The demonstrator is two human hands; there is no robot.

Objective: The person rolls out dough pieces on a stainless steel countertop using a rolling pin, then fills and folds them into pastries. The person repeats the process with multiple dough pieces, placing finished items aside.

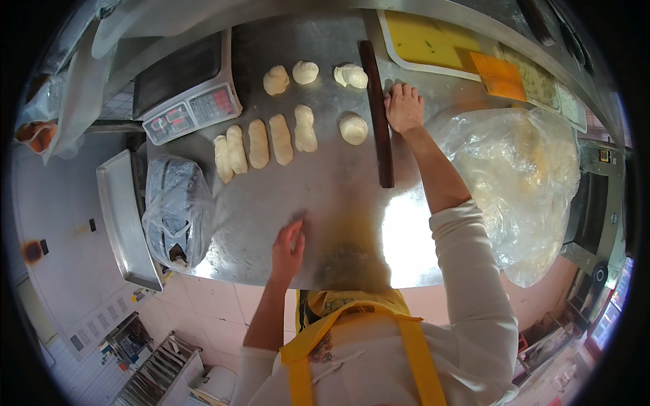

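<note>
Palm down on the steel table (325,198), my right hand (406,107) lies just right of a dark wooden rolling pin (377,116). Its thumb is near the pin; whether they touch, I cannot tell. My left hand (288,249) hovers close to the table's front edge, thumb and fingers apart, holding nothing. Left of the pin are a round dough piece (354,129) and a folded dough lump (351,75). Two more rounded dough pieces (305,72) sit farther left. Below them, several elongated dough rolls (259,143) form a slanting row.
A digital scale (190,86) stands at the back left, above a plastic-wrapped bundle (175,208) and a metal tray (124,218). At the back right are a tray of yellow liquid (431,40) and an orange scraper (497,76). A large clear plastic bag (513,177) covers the right side.
</note>
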